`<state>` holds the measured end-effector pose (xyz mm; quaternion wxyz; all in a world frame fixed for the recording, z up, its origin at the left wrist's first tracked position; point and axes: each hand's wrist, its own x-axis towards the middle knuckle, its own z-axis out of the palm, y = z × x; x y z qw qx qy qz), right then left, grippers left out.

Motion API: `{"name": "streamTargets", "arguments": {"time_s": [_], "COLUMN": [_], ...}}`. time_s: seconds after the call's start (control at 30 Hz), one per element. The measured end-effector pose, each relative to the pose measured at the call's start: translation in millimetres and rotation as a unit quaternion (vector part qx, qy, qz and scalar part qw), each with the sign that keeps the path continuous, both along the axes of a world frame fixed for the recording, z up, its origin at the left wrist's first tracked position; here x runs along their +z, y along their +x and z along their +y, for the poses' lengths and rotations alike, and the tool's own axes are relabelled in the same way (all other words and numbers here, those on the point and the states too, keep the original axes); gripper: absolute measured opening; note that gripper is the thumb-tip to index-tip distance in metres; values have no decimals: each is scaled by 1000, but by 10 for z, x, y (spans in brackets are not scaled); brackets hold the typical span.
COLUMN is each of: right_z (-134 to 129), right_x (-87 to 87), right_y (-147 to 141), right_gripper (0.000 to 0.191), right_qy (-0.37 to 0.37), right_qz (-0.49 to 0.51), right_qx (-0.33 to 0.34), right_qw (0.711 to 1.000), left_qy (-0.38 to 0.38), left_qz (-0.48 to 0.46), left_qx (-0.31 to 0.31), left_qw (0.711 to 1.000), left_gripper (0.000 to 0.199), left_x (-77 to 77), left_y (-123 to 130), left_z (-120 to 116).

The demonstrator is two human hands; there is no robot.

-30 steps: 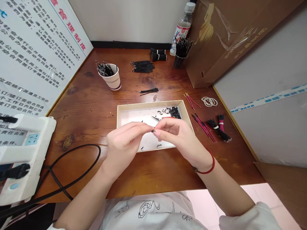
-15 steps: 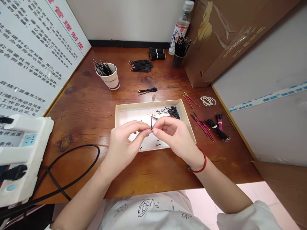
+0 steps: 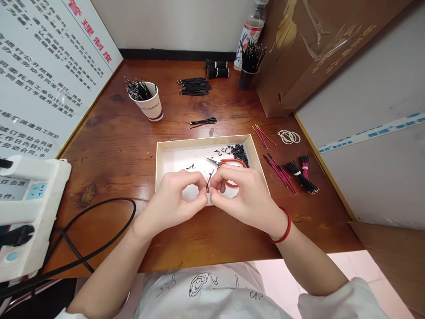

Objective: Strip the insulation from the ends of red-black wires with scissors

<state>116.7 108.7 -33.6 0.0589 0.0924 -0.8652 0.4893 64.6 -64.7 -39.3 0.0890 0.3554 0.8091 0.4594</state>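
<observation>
A short red wire [image 3: 209, 178] with a dark end stands between the fingertips of both hands, above the front part of a shallow box [image 3: 160, 164]. My left hand [image 3: 179, 192] pinches it from the left with thumb and forefinger. From the other side my right hand [image 3: 242, 188] does the same, its fingers nearly touching the left ones. Behind the right fingers, orange-handled scissors [image 3: 234, 161] lie in the box, partly covered by that hand. Small black cut pieces [image 3: 239, 153] are heaped in the box's far right corner. The wire's lower end is mostly hidden.
Behind the box lie black wires [image 3: 203, 121] and a larger pile [image 3: 194, 86]. A paper cup [image 3: 151, 106] holds more. Red wires [image 3: 280, 173], tied bundles [image 3: 300, 177] and rubber bands [image 3: 288, 137] lie right. A power strip [image 3: 36, 221] and black cable [image 3: 134, 212] are left.
Both hands have come slightly nearer to my body, still pinching the wire. More of the scissors now shows. The view has shifted a little.
</observation>
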Motion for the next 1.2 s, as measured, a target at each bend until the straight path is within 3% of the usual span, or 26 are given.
{"name": "streamTargets", "arguments": {"time_s": [0.17, 0.27, 0.4, 0.53, 0.67, 0.87, 1.03, 1.2], "right_z": [-21, 15, 61, 15, -37, -29, -110, -178], "right_x": [-38, -42, -36, -94, -158, -161, -147, -120], "right_y": [25, 5, -58, -98, -99, -91, -61, 4], "right_gripper": [12, 12, 6, 10, 12, 12, 7, 10], "right_qy": [61, 47, -110, -289, -366, -386, -348, -324], "right_qz": [59, 48, -54, -110, -124, -182, -63, 10], "right_qx": [-31, -26, -15, -8, -30, -14, -44, -59], "right_qw": [996, 997, 992, 951, 922, 905, 934, 944], "left_qy": [-13, -18, 5, 29, 36, 38, 91, 187], "left_qz": [26, 34, 61, 116, 167, 126, 33, -51], "left_qx": [5, 10, 37, 49, 38, 54, 98, 83], "left_qw": [1000, 999, 997, 992, 984, 990, 990, 978], "left_gripper": [15, 15, 13, 13, 11, 11, 7, 6], "left_x": [14, 9, 9, 12, 3, 15, -23, -91], "left_y": [-13, -18, -16, -9, -2, 15, 58, 64], "left_z": [7, 4, -3, -1, 0, 1, 44, 61]}}
